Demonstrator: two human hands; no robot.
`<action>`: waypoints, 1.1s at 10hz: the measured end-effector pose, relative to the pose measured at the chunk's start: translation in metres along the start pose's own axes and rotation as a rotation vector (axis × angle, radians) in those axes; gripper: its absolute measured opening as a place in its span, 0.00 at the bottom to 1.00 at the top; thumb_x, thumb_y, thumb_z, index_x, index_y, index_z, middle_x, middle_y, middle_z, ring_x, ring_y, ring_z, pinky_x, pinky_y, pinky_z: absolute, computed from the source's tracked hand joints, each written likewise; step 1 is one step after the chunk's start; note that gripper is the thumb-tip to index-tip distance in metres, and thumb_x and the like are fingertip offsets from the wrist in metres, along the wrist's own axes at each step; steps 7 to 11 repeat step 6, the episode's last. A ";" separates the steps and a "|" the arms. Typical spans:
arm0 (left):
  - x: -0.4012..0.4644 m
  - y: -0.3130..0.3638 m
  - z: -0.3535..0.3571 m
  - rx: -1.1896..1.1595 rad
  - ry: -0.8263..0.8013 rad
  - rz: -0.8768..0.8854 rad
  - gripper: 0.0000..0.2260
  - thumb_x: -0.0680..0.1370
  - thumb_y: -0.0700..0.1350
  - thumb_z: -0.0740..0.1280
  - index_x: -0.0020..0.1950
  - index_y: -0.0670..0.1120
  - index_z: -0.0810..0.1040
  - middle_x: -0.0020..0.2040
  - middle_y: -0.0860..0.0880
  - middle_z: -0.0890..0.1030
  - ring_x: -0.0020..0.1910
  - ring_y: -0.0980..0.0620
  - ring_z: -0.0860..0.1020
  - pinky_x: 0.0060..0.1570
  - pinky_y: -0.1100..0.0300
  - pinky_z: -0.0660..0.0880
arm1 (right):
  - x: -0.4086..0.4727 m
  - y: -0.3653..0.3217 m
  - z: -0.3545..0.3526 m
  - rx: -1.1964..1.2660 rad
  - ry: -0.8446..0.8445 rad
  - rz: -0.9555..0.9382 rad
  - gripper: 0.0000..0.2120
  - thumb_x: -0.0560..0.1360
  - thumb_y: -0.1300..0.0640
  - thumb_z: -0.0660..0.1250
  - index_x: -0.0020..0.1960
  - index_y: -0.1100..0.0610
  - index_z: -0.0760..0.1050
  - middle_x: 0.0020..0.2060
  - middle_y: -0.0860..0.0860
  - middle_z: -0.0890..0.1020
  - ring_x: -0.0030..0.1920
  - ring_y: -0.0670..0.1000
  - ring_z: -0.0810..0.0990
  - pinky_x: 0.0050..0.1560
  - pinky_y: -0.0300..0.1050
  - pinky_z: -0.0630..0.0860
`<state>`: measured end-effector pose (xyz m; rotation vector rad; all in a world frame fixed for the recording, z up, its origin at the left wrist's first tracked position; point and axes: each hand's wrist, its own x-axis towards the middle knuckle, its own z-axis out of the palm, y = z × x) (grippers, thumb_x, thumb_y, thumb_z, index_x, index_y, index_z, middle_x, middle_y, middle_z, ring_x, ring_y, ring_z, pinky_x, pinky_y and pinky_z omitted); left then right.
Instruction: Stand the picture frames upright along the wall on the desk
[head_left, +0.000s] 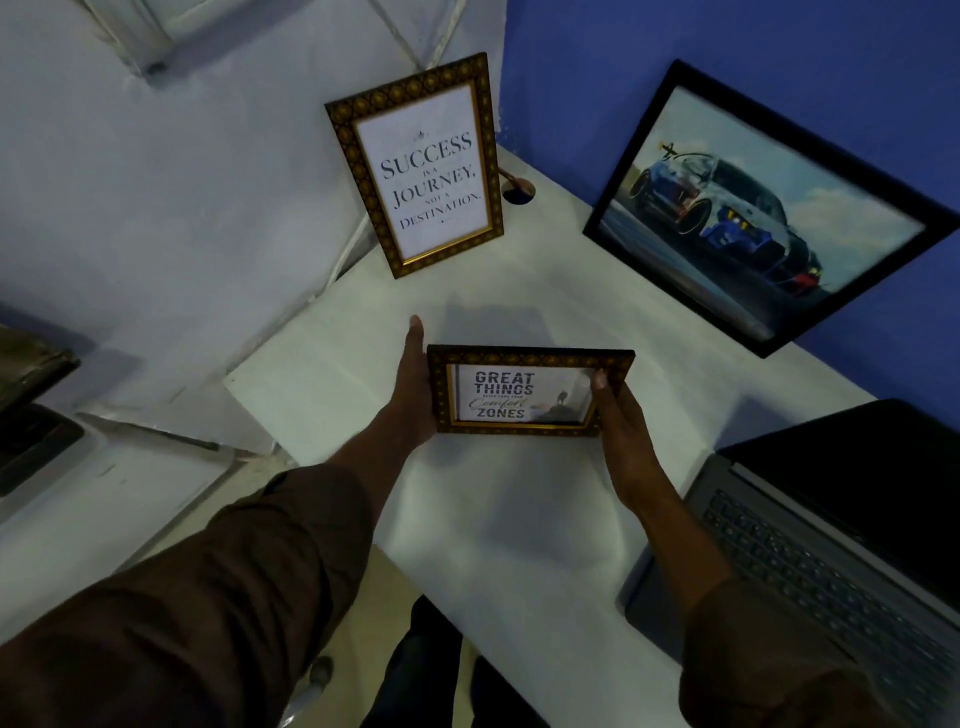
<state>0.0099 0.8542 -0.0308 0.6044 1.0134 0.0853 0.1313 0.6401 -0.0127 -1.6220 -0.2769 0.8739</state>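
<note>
Now, held frame: the small gold-patterned frame (530, 392) reading "Great Things… Comfort Zones" sits in landscape between both hands over the middle of the white desk (519, 519), face tilted up toward the camera; whether its lower edge touches the desk cannot be told.
Left hand: the left hand (415, 384) lies flat along the frame's left side, fingers pressed together and stretched toward the wall, palm against the edge.
Right hand: the right hand (621, 431) pinches the frame's right side, thumb on the front border, the other fingers hidden behind.
Standing frames: the gold portrait frame (421, 166) reading "Success is a Journey" stands upright in the far corner; the black car-picture frame (763, 208) leans against the blue wall (727, 52) to the right.
Open room: bare desk lies between those two frames at the back, and between the held frame and the wall line.
Desk edges: the left edge of the desk runs close beside the left hand; the near edge passes under the forearms.
Cable hole: a round hole (518, 192) sits just right of the gold portrait frame, near the corner.
Obstacle right: an open laptop (831, 545) takes up the near right of the desk, close to the right forearm.
Left side: the white wall (156, 208) stands beyond the desk edge.
</note>
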 end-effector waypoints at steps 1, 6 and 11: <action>0.000 -0.005 -0.001 -0.032 0.096 0.069 0.41 0.74 0.77 0.49 0.62 0.47 0.83 0.59 0.38 0.85 0.59 0.35 0.84 0.63 0.34 0.76 | 0.000 0.004 -0.004 -0.002 0.012 -0.016 0.21 0.82 0.44 0.60 0.72 0.51 0.72 0.64 0.50 0.82 0.63 0.48 0.82 0.67 0.46 0.76; -0.047 -0.021 0.010 -0.044 0.378 0.370 0.26 0.84 0.62 0.50 0.54 0.46 0.80 0.51 0.48 0.85 0.57 0.48 0.81 0.66 0.52 0.72 | -0.027 -0.007 -0.023 -0.104 0.088 0.015 0.30 0.78 0.38 0.66 0.77 0.42 0.62 0.69 0.50 0.77 0.66 0.48 0.77 0.63 0.45 0.72; -0.047 -0.021 0.010 -0.044 0.378 0.370 0.26 0.84 0.62 0.50 0.54 0.46 0.80 0.51 0.48 0.85 0.57 0.48 0.81 0.66 0.52 0.72 | -0.027 -0.007 -0.023 -0.104 0.088 0.015 0.30 0.78 0.38 0.66 0.77 0.42 0.62 0.69 0.50 0.77 0.66 0.48 0.77 0.63 0.45 0.72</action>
